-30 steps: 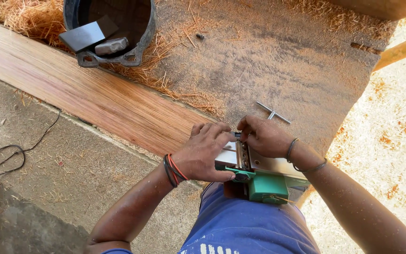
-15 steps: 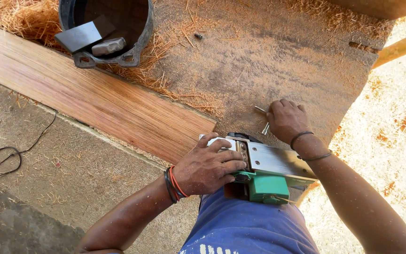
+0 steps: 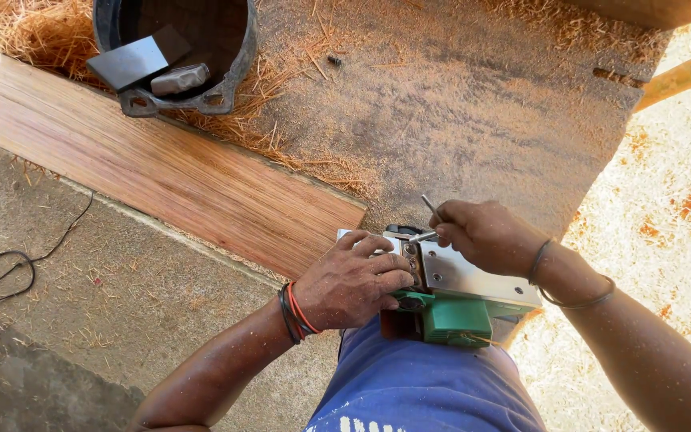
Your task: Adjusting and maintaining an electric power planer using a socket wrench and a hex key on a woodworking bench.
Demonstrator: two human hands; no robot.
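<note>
Planer upside down against the person's lap, a small wrench at its blade drum.

A broad workbench (image 3: 473,104) dusted with sawdust filled the view, with a long reddish plank (image 3: 161,168) lying slantwise along its near edge and a black bucket (image 3: 233,48) holding scrap metal pieces standing beyond it among shavings. The green electric planer (image 3: 457,308) sat sole-up at the bench's near corner, just before the person. The left hand (image 3: 353,280) was clamped over its front end, steadying it; the right hand (image 3: 481,234) pinched a thin T-handled wrench (image 3: 428,220), tip down at the cutter slot. It looked like blade-bolt work, and the next turn would want the tip seated squarely and the body held firm.
</note>
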